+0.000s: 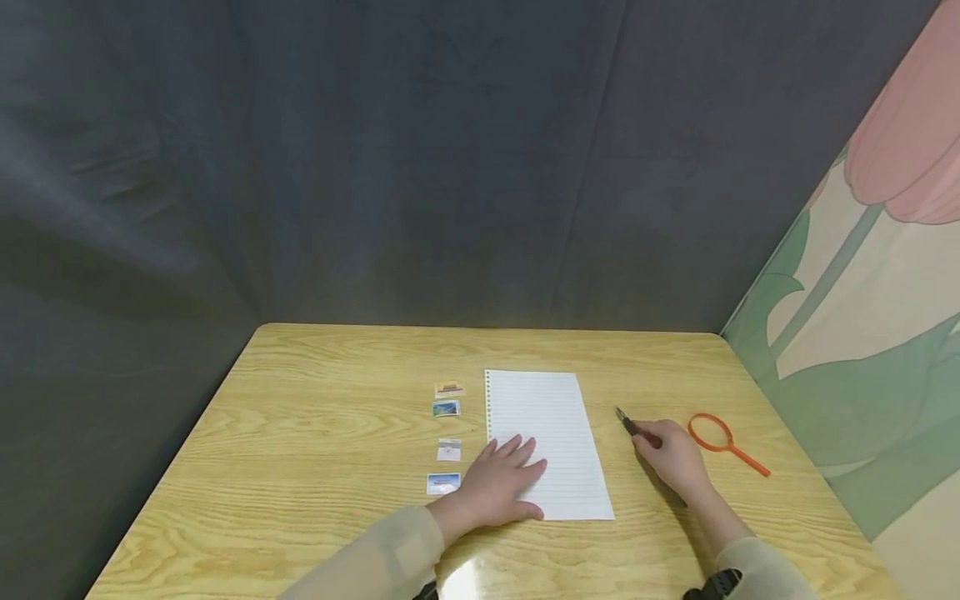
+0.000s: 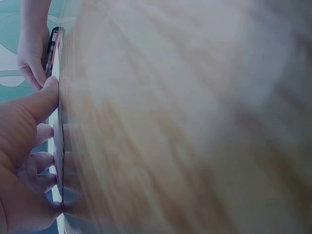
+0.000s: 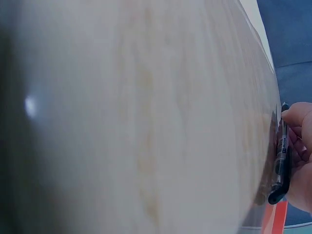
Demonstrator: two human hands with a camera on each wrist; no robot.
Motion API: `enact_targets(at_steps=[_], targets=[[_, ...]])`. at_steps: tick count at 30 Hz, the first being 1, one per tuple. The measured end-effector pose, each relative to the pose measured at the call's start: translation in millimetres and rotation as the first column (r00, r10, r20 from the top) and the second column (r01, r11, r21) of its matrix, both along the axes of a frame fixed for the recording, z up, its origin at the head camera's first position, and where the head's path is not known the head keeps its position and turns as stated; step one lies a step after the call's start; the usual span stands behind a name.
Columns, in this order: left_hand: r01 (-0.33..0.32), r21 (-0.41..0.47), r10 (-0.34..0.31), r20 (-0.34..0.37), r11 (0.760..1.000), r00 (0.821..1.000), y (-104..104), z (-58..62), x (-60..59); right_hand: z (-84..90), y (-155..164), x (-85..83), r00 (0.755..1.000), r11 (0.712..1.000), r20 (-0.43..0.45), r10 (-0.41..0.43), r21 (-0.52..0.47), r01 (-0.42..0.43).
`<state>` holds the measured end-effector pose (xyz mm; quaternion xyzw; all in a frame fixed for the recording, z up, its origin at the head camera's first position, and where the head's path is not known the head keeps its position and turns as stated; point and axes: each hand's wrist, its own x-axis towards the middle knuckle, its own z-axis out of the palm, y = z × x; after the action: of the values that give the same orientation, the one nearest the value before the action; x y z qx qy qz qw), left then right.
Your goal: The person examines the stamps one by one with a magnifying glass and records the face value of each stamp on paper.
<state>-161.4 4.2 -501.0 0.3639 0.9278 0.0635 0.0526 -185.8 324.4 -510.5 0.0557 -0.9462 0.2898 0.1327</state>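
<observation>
A white lined sheet of paper (image 1: pixel 551 417) with punched holes down its left edge lies on the wooden table. My left hand (image 1: pixel 501 485) rests on its lower left part, fingers spread. In the left wrist view, the thumb (image 2: pixel 46 100) and fingertips touch the sheet's surface. To the right of the paper, my right hand (image 1: pixel 672 457) holds a dark pen (image 1: pixel 626 421) between thumb and fingers, low over the table. The right wrist view shows the pen (image 3: pixel 282 158) with a clear barrel and dark ends; some fingers are out of frame.
Several small stamp-like picture cards, among them a blue one (image 1: pixel 443 483) and a yellowish one (image 1: pixel 450 389), lie in a column left of the paper. An orange magnifying glass (image 1: pixel 731 448) lies right of my right hand. A dark curtain (image 1: pixel 450 208) hangs behind the table (image 1: pixel 300 433).
</observation>
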Motion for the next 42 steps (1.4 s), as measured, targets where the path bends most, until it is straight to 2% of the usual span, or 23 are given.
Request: enact_targets(at_steps=[4, 9, 12, 16, 20, 23, 24, 28, 31, 34, 36, 38, 42], targets=[[-0.003, -0.001, 0.003, 0.004, 1.000, 1.000, 0.7, -1.6, -0.3, -0.1, 1.8, -1.5, 0.999, 0.998, 0.035, -0.021, -0.053, 0.023], [-0.005, -0.008, 0.005, 0.010, 1.000, 1.000, 1.2, -2.5, -1.6, 7.4, 0.4, -1.9, 0.990, 0.985, 0.140, -0.016, -0.166, 0.040], [-0.004, -0.006, 0.004, 0.017, 1.000, 1.000, 0.7, -1.7, -2.2, 14.1, -3.0, -1.2, 0.984, 0.964, 0.176, 0.024, -0.266, 0.024], [0.002, 0.019, -0.002, 0.025, 1.000, 1.000, 0.8, 2.3, -1.8, 20.6, -8.3, -1.9, 0.980, 0.928, 0.179, 0.088, -0.372, -0.015], [-0.014, 0.015, 0.014, 0.023, 1.000, 1.000, 5.6, 11.4, -4.2, 25.1, -12.7, -3.2, 0.971, 0.890, 0.187, 0.151, -0.452, -0.051], [-0.062, 0.002, 0.062, 0.033, 0.998, 0.998, 11.2, 18.9, -8.1, 28.5, -16.4, -5.1, 0.956, 0.841, 0.197, 0.215, -0.536, -0.078], [-0.080, 0.002, 0.080, 0.040, 0.997, 0.996, 13.3, 20.2, -9.6, 29.5, -17.8, -6.2, 0.950, 0.813, 0.197, 0.242, -0.575, -0.088], [-0.154, 0.034, 0.151, 0.072, 0.988, 0.986, 22.2, 20.5, -15.4, 32.8, -25.7, -12.6, 0.919, 0.666, 0.168, 0.357, -0.735, -0.124], [-0.192, 0.032, 0.190, 0.050, 0.981, 0.981, 28.9, 17.6, -18.0, 31.5, -32.6, -18.1, 0.892, 0.544, 0.112, 0.439, -0.823, -0.164], [-0.218, 0.013, 0.218, 0.001, 0.976, 0.976, 33.2, 14.5, -16.3, 28.7, -42.6, -21.0, 0.884, 0.477, 0.032, 0.467, -0.850, -0.221], [-0.222, 0.005, 0.222, -0.039, 0.975, 0.974, 34.9, 12.8, -12.7, 28.0, -49.9, -22.1, 0.886, 0.462, -0.008, 0.463, -0.851, -0.249], [-0.221, 0.001, 0.220, -0.068, 0.975, 0.973, 36.0, 12.3, -7.8, 30.1, -58.1, -21.7, 0.901, 0.478, -0.030, 0.434, -0.840, -0.258], [-0.209, -0.002, 0.208, -0.095, 0.978, 0.974, 38.9, 13.0, 0.9, 31.0, -70.7, -25.2, 0.920, 0.477, -0.012, 0.393, -0.852, -0.215]])
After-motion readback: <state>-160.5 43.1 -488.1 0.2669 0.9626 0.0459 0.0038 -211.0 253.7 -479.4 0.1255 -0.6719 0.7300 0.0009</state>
